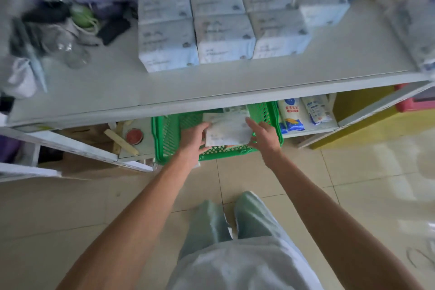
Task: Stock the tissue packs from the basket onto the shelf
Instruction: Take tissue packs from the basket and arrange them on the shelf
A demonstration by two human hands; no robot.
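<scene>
Reaching down past pale green trousers (211,223), both arms point toward 12 o'clock. At the tissue pack (227,129), the left hand (194,138) grips its 9 o'clock edge with fingers curled on; the right hand (263,135) clasps the 3 o'clock edge. Pack is inside the green basket (164,141), on the floor, partly under the shelf (211,85). Farther at 12 o'clock, stocked packs (223,30) stand in rows on the shelf top.

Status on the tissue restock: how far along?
Done: two rows of tissue packs already sit on the shelf. In hand: left hand and right hand grip a pack inside the green basket. Left: shelving it, plus at least another pack behind it.
</scene>
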